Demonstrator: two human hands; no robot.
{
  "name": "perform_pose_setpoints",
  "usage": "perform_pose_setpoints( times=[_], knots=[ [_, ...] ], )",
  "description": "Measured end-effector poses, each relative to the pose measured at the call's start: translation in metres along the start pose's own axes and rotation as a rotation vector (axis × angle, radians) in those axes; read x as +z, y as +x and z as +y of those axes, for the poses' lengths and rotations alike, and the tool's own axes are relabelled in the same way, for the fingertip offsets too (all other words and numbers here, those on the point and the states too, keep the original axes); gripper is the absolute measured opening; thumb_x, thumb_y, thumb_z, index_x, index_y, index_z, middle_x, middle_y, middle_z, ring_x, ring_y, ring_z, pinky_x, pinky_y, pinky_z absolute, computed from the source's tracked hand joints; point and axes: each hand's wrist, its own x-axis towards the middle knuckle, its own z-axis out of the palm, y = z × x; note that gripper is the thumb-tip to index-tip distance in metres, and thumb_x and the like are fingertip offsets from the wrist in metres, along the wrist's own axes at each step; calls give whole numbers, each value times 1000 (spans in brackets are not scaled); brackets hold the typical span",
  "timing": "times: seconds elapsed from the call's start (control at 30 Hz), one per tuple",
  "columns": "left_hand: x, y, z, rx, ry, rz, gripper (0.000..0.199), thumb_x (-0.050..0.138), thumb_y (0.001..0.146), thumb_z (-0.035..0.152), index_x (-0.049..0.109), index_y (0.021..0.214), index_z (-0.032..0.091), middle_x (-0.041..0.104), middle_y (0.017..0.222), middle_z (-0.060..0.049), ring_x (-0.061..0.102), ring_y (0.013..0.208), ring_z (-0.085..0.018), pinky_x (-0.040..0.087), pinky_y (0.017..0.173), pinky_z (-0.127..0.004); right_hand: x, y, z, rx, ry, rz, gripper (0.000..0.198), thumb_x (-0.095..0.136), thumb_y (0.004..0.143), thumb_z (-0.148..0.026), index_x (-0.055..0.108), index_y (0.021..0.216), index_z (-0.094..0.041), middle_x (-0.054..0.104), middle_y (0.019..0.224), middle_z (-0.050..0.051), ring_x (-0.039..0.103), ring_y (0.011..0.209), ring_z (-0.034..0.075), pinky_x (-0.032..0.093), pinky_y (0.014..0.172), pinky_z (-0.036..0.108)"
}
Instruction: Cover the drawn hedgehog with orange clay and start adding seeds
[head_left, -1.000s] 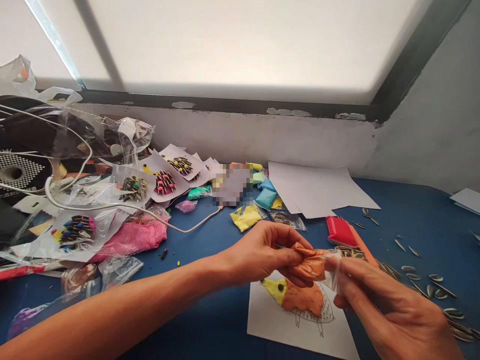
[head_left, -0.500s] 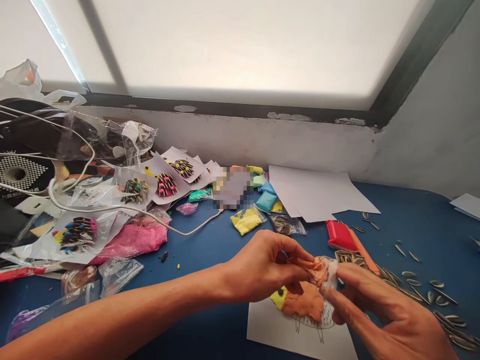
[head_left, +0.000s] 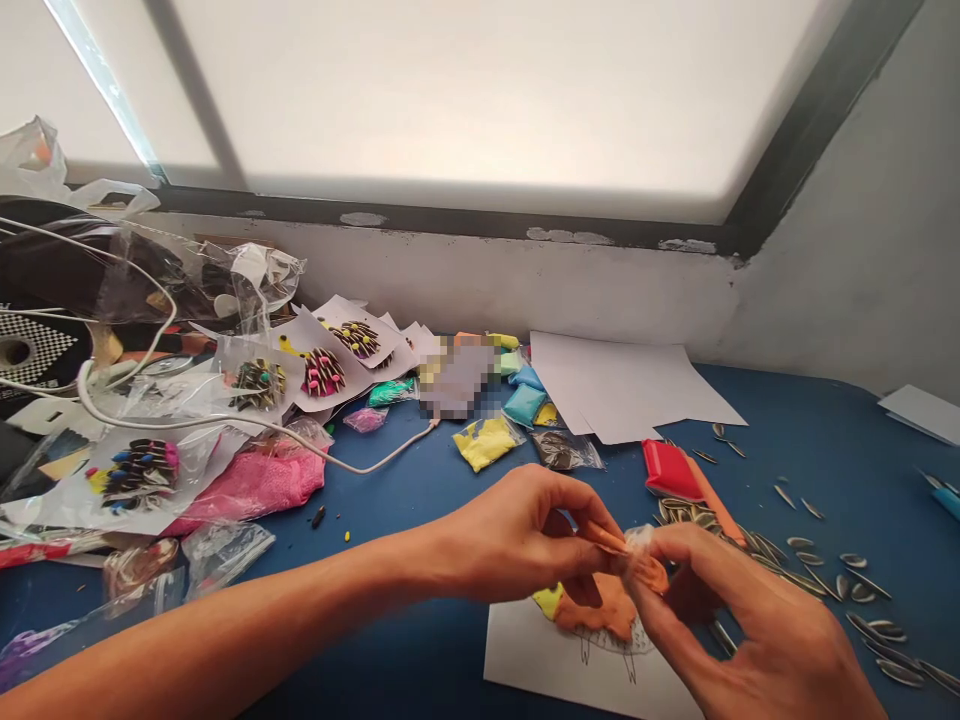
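Fingers (head_left: 579, 553) of your left hand (head_left: 510, 532) pinch one end of the orange packet (head_left: 650, 573), and those of your right hand (head_left: 780, 610) are clamped on its crumpled other end, where clear film shows. A second ago it was stretched wider between your hands; now it is bunched small, with your fingertips closer together, so its contents seem to be getting worked inside the wrapper. You hold it above the white sheet (head_left: 521, 660), over the blue bench (head_left: 416, 500). That film looks thin, slick and wrinkled. On the sheet, the orange clay layer (head_left: 598, 608) appears matt and soft, uneven at its edges, and meets a yellow patch (head_left: 548, 602); inked scallops and legs show below it. Beyond your right hand, slim, striped, pointed seeds (head_left: 686, 514) lie heaped beside a smooth red packet (head_left: 672, 468).
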Motion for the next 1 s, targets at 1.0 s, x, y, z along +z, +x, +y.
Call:
perform_pose_setpoints(
  times=[1.0],
  knots=[
    [1, 4, -1, -8, -186, 83, 58, 87, 60, 56, 49, 75, 15, 63, 60, 0, 60, 55, -9, 47, 53, -20, 4, -6, 9, -115, -14, 78, 4, 65, 89, -33, 64, 90, -29, 67, 76, -4, 67, 66, 12, 54, 62, 20]
  ],
)
